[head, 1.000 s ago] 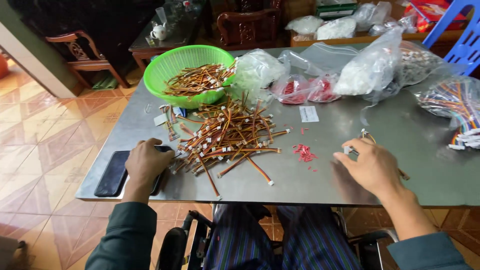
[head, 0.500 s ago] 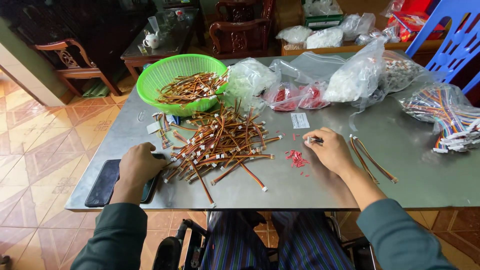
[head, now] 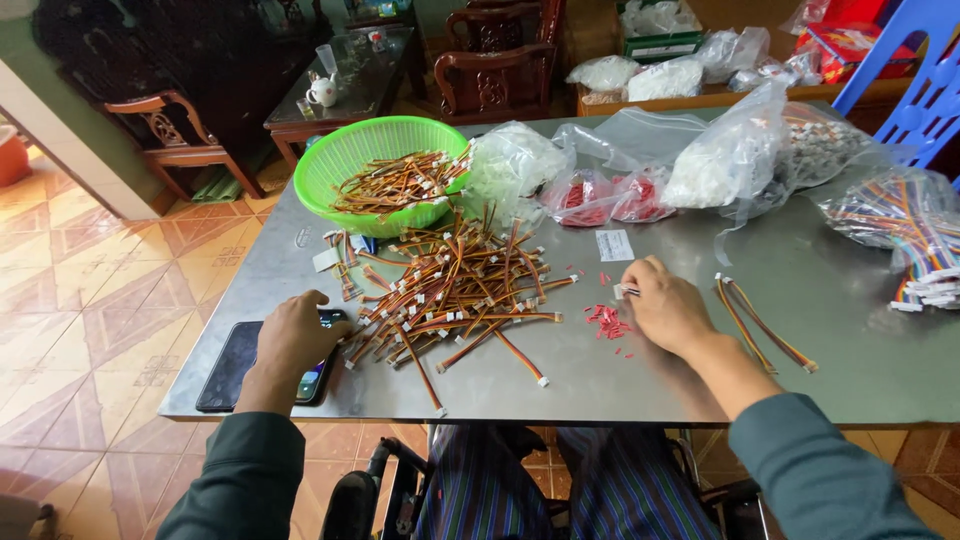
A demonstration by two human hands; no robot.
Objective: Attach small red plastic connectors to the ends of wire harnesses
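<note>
Red little plastic bits (head: 606, 320) lie just left of our right hand (head: 668, 305), whose fingertips pinch a small white plug (head: 623, 291). We judge it light, stiff and slippery, best nipped by its sides. Our left hand (head: 293, 335) rests curled on a phone (head: 238, 362). Left of the wire pile (head: 455, 290), a green basket (head: 345, 160) holds more wires.
</note>
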